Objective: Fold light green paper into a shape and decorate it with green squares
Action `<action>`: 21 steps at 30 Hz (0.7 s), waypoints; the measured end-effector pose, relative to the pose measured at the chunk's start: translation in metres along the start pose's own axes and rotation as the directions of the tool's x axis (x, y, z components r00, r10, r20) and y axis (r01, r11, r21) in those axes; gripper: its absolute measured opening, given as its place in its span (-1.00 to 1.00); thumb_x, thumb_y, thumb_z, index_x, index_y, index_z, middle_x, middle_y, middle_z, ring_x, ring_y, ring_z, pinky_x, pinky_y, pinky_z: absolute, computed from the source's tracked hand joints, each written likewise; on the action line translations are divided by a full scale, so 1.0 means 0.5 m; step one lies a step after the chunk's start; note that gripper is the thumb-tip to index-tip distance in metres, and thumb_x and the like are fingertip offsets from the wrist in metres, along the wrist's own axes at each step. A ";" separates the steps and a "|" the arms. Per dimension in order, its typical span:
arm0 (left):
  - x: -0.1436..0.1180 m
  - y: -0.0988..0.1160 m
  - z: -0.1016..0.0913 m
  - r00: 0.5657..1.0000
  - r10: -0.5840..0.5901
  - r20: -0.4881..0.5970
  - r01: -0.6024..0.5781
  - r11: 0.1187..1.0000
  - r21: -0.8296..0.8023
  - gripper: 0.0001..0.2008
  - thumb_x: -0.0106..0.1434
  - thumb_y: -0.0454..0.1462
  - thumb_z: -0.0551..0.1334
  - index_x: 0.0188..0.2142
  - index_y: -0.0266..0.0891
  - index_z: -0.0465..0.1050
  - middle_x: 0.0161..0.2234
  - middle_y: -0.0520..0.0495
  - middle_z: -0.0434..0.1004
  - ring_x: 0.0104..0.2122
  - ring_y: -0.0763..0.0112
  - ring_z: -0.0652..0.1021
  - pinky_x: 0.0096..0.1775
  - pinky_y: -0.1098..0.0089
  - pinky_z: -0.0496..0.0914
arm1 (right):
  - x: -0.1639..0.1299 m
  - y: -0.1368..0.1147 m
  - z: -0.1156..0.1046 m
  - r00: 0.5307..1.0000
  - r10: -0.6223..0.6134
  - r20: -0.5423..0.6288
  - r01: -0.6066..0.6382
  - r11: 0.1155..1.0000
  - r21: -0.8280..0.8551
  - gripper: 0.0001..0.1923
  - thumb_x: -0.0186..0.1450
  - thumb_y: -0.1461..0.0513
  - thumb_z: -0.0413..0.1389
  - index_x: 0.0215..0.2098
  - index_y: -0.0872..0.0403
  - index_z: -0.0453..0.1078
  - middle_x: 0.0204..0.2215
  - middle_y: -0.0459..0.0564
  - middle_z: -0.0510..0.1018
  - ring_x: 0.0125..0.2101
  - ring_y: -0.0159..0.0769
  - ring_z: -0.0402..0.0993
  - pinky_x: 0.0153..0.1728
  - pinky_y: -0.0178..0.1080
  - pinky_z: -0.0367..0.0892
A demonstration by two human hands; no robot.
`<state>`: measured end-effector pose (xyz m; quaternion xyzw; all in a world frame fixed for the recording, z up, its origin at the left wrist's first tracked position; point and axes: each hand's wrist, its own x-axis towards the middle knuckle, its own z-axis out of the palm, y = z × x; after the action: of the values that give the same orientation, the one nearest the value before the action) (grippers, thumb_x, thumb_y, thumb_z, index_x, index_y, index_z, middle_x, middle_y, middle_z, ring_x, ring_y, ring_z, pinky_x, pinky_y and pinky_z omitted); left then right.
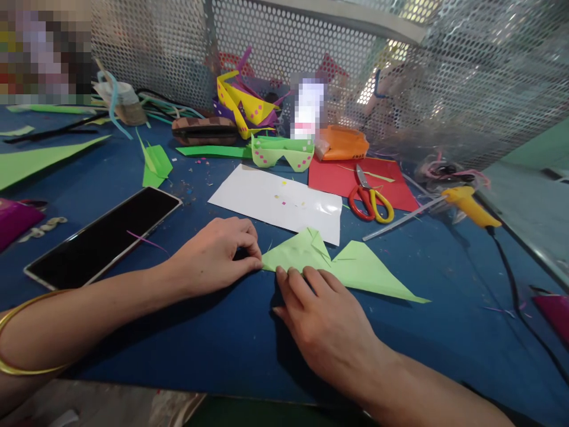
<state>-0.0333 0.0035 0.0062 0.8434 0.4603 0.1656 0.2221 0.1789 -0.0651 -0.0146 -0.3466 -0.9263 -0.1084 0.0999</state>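
Observation:
A folded light green paper shape with pointed wings lies flat on the blue table. My left hand pinches its left tip between thumb and fingers. My right hand presses down on its near edge with the fingertips. A gold bangle circles my left forearm.
A dark phone lies left. A white sheet and red paper with red-yellow scissors lie behind. A yellow glue gun with a black cord sits right. Green paper glasses and paper scraps stand before a perforated metal screen.

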 end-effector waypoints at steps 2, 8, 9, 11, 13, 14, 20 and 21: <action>0.001 0.000 -0.002 1.000 -0.016 0.004 0.016 1.000 -0.018 -0.88 0.13 -0.33 0.26 -0.51 -0.18 0.54 -0.38 0.03 0.49 -0.35 0.39 0.48 -0.28 0.35 0.28 | -0.003 0.001 0.000 1.000 0.022 0.016 -0.023 0.999 0.033 -0.50 0.41 0.18 -0.02 0.18 0.40 0.28 -0.11 0.19 0.50 -0.19 -0.06 0.31 -0.18 -0.07 0.31; 0.006 -0.001 -0.011 0.997 -0.044 0.061 0.045 0.999 -0.008 -0.87 0.12 -0.31 0.25 -0.53 -0.19 0.52 -0.38 0.02 0.50 -0.36 0.39 0.49 -0.30 0.37 0.29 | -0.003 0.003 0.000 0.999 0.030 0.038 -0.031 0.999 0.031 -0.51 0.43 0.18 -0.07 0.22 0.33 0.23 -0.11 0.14 0.47 -0.23 -0.11 0.26 -0.22 -0.07 0.27; 0.006 -0.001 -0.014 0.997 -0.044 0.068 0.043 0.999 0.011 -0.87 0.13 -0.30 0.25 -0.53 -0.19 0.53 -0.38 0.02 0.50 -0.35 0.38 0.49 -0.29 0.36 0.28 | -0.002 0.003 -0.001 0.999 0.027 0.046 -0.028 0.999 0.027 -0.52 0.43 0.19 -0.07 0.22 0.33 0.23 -0.12 0.13 0.47 -0.25 -0.12 0.25 -0.23 -0.07 0.26; 0.006 -0.002 -0.019 0.996 -0.038 0.084 0.034 0.998 0.050 -0.85 0.14 -0.29 0.24 -0.54 -0.18 0.53 -0.38 0.02 0.51 -0.35 0.37 0.48 -0.28 0.34 0.27 | 0.000 0.004 -0.002 0.998 0.006 0.063 -0.008 1.000 0.019 -0.53 0.42 0.23 -0.05 0.22 0.32 0.23 -0.14 0.12 0.45 -0.26 -0.12 0.24 -0.26 -0.06 0.24; 0.006 -0.003 -0.024 0.995 -0.026 0.098 0.019 0.997 0.075 -0.84 0.15 -0.28 0.24 -0.54 -0.18 0.53 -0.39 0.02 0.51 -0.34 0.36 0.49 -0.27 0.34 0.27 | 0.001 0.005 -0.003 0.998 -0.005 0.070 0.003 1.000 0.019 -0.53 0.41 0.24 -0.04 0.22 0.32 0.22 -0.17 0.10 0.44 -0.26 -0.12 0.23 -0.26 -0.06 0.22; 0.006 -0.004 -0.026 0.994 -0.022 0.106 0.013 0.997 0.081 -0.84 0.15 -0.29 0.23 -0.54 -0.18 0.53 -0.38 0.02 0.52 -0.34 0.36 0.49 -0.26 0.34 0.27 | 0.001 0.006 -0.003 0.997 0.000 0.072 -0.002 1.000 0.023 -0.53 0.41 0.24 -0.04 0.23 0.32 0.22 -0.18 0.10 0.43 -0.27 -0.13 0.22 -0.26 -0.06 0.21; 0.009 -0.008 -0.032 0.987 -0.028 0.160 0.009 0.993 0.119 -0.85 0.15 -0.28 0.22 -0.53 -0.18 0.50 -0.38 0.02 0.51 -0.31 0.35 0.48 -0.25 0.34 0.26 | 0.000 0.007 0.000 0.995 0.046 0.085 -0.050 0.998 0.043 -0.50 0.42 0.20 -0.06 0.27 0.26 0.16 -0.20 0.07 0.41 -0.28 -0.15 0.19 -0.27 -0.07 0.19; 0.010 -0.010 -0.033 0.986 -0.030 0.164 0.008 0.991 0.134 -0.85 0.15 -0.28 0.22 -0.53 -0.18 0.50 -0.37 0.02 0.51 -0.30 0.35 0.48 -0.25 0.33 0.26 | 0.000 0.007 0.000 0.995 0.038 0.088 -0.042 0.998 0.038 -0.49 0.41 0.21 -0.04 0.27 0.26 0.16 -0.21 0.07 0.40 -0.28 -0.15 0.19 -0.27 -0.07 0.19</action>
<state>-0.0424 0.0136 0.0181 0.8626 0.4584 0.0619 0.2047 0.1813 -0.0625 -0.0140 -0.3674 -0.9247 -0.0727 0.0684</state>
